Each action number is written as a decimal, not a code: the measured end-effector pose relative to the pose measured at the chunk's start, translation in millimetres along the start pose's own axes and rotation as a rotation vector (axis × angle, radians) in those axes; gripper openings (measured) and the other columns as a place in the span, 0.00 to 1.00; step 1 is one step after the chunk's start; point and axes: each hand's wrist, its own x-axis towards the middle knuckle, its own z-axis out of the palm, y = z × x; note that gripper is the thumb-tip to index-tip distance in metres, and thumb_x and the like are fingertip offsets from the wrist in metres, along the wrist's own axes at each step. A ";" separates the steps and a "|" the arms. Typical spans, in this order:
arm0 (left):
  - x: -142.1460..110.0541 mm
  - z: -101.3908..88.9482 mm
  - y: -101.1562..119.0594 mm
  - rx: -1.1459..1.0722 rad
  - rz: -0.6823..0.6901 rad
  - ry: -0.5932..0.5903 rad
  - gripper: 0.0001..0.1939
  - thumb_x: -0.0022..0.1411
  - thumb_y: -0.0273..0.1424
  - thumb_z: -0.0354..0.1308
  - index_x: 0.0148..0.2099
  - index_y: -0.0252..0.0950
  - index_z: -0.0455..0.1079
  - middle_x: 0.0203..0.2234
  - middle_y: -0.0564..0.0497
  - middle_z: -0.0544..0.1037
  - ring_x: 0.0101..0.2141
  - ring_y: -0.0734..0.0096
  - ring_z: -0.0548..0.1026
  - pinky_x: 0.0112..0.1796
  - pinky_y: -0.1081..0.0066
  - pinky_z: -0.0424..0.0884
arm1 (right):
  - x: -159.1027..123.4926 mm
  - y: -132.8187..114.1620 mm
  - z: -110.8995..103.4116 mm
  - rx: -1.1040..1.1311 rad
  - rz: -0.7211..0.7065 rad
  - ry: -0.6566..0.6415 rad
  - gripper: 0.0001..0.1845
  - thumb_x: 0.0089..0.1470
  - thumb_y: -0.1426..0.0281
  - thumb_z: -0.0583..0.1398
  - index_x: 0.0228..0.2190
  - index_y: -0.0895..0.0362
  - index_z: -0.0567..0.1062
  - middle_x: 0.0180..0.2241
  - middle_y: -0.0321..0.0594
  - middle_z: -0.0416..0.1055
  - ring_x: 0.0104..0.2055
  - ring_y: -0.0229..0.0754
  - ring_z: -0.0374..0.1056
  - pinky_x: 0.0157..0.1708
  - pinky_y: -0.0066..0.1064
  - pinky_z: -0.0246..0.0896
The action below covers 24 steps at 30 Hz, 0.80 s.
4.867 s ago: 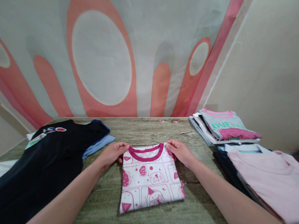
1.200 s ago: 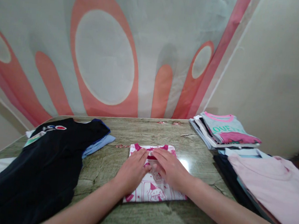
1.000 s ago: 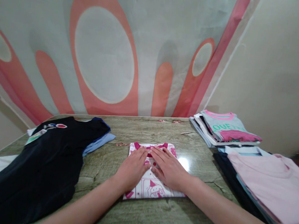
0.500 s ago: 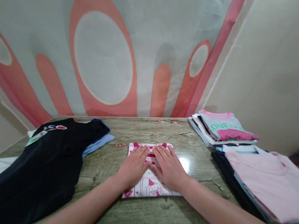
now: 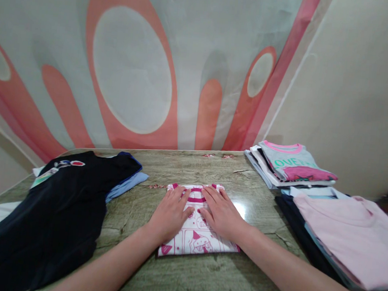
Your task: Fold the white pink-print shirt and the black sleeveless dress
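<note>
A small folded white shirt with pink cartoon print and a magenta collar (image 5: 196,242) lies in the middle of the greenish wood-grain table (image 5: 201,283). My left hand (image 5: 171,213) lies flat on its left half, fingers stretched toward the collar. My right hand (image 5: 220,214) lies flat on its right half, fingers spread. Both palms press down on the cloth; neither grips anything.
A black garment (image 5: 49,218) lies spread over blue and white clothes at the left. At the back right sits a stack of folded shirts topped by a grey and pink one (image 5: 293,162). A pale pink shirt (image 5: 346,235) tops a pile at the right. A painted wall stands behind.
The shirt has been folded in half since the oldest frame. Over the last second my hands, which were close together on it, have slid slightly apart across it.
</note>
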 end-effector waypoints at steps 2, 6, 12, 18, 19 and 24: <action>-0.4 0.5 -0.5 -0.001 0.000 -0.014 0.26 0.70 0.41 0.42 0.64 0.32 0.56 0.59 0.37 0.63 0.60 0.53 0.59 0.58 0.50 0.55 | -0.8 -1.5 -1.3 -0.004 0.010 0.007 0.29 0.63 0.60 0.50 0.62 0.59 0.57 0.62 0.52 0.56 0.65 0.52 0.48 0.63 0.53 0.39; -0.6 -1.4 -0.5 -0.006 -0.001 -0.043 0.26 0.71 0.41 0.41 0.66 0.36 0.53 0.62 0.39 0.60 0.62 0.55 0.56 0.59 0.50 0.53 | -2.8 -3.9 -4.7 -0.046 0.031 0.071 0.28 0.62 0.61 0.51 0.60 0.58 0.60 0.63 0.52 0.54 0.65 0.55 0.47 0.62 0.55 0.40; 1.2 -3.6 -1.0 -0.026 0.017 -0.073 0.27 0.71 0.41 0.39 0.68 0.40 0.50 0.66 0.45 0.53 0.65 0.57 0.49 0.61 0.49 0.47 | -2.4 2.1 -1.9 -0.052 0.079 0.086 0.26 0.63 0.61 0.51 0.59 0.59 0.62 0.60 0.51 0.59 0.63 0.54 0.51 0.61 0.51 0.43; 5.0 -8.1 -4.7 -0.068 0.028 -0.181 0.28 0.69 0.41 0.40 0.68 0.38 0.48 0.66 0.46 0.54 0.65 0.59 0.49 0.62 0.50 0.44 | -0.4 3.9 0.4 -0.057 0.111 0.019 0.27 0.63 0.59 0.49 0.60 0.56 0.61 0.61 0.47 0.58 0.64 0.51 0.50 0.61 0.49 0.44; 6.2 -9.5 -5.4 -0.069 0.026 -0.198 0.29 0.69 0.41 0.41 0.68 0.38 0.48 0.66 0.46 0.54 0.65 0.59 0.49 0.62 0.50 0.44 | -0.1 3.9 0.5 -0.058 0.114 0.019 0.27 0.63 0.59 0.49 0.60 0.56 0.61 0.62 0.47 0.58 0.64 0.51 0.50 0.61 0.49 0.44; 9.8 -11.9 -7.7 -0.074 0.009 -0.193 0.32 0.67 0.45 0.44 0.68 0.35 0.50 0.66 0.42 0.50 0.66 0.57 0.48 0.62 0.50 0.44 | -0.5 4.5 0.3 -0.052 0.097 0.071 0.28 0.62 0.60 0.51 0.60 0.58 0.60 0.62 0.49 0.57 0.65 0.52 0.49 0.61 0.50 0.43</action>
